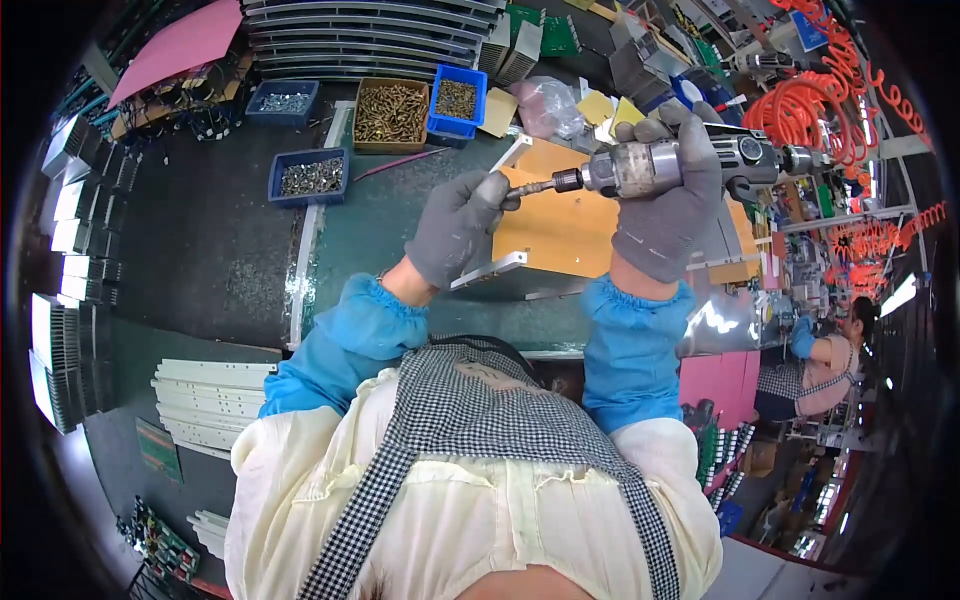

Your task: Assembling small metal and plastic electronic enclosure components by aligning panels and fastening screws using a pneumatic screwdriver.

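The pneumatic screwdriver [665,165] lies level above the orange panel [560,225], gripped around its body by the gloved right hand [668,205]; its bit points left toward the left hand [458,225], whose fingertips pinch at the bit's tip; the panel sits on the green bench [385,225], with white rails [490,272] along its edges; beyond stand bins of screws [391,113]; coiled orange hoses [815,110] hang right.

The pneumatic screwdriver [670,165] lay level over the board [560,225] on the workbench [380,230], its bit toward the left hand [455,228]; screw bins [390,112] stood behind, metal strips [210,400] lower left.
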Available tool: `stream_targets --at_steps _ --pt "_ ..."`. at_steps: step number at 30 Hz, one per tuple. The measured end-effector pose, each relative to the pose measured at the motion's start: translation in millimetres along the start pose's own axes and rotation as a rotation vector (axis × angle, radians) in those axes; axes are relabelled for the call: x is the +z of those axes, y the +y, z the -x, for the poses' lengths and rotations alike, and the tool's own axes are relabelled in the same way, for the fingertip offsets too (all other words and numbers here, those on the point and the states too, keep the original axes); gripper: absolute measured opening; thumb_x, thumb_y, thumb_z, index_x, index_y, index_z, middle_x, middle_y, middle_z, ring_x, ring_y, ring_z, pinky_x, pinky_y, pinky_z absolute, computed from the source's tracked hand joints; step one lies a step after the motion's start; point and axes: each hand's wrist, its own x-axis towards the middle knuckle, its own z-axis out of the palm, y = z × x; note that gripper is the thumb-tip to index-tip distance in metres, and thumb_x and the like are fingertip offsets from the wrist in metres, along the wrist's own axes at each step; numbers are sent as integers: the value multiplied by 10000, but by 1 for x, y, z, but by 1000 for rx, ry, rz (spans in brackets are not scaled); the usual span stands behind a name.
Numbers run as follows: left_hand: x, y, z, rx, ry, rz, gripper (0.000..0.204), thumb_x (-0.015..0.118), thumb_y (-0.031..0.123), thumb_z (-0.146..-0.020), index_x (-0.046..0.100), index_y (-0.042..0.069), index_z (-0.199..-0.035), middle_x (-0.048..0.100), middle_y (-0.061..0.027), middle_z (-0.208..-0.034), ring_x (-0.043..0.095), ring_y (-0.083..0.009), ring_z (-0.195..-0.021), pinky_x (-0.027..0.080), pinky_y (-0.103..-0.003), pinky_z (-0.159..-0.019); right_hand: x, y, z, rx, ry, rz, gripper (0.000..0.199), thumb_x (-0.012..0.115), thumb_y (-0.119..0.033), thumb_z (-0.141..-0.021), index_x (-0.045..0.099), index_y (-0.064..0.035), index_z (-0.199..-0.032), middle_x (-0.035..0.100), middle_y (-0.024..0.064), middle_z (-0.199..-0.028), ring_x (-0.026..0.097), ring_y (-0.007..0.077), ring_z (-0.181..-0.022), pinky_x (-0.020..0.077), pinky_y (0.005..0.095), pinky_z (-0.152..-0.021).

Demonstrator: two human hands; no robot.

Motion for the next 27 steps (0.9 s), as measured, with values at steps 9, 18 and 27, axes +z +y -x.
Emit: stream_targets --at_steps 9,18,27 --pt "3 -11 -9 89 -18 -198 437 678 287 -900 564 -14 -1195 582 -12 -831 483 -70 -698 421 -239 -620 -36 -17 -2 -66 137 5 357 679 -56 -812 543 1 -1137 628 113 -798 649 195 -665 572 355 -595" --pt "-8 -41 -10 -22 30 -372 667 752 228 -806 442 -57 -1323 547 -35 -782 546 -95 -689 472 -260 -613 -70 -27 23 -80 7 368 317 671 23 -790 571 -6 -1090 652 95 -867 605 118 -668 486 236 -571" --pt "-8 -43 -10 -14 40 -340 661 747 222 -806 447 -43 -1332 548 -26 -800 531 -90 -709 454 -249 -635 -73 -25 23 -77 -38 308 368 682 69 -772 557 -12 -1108 637 72 -930 630 148 -741 539 281 -653"
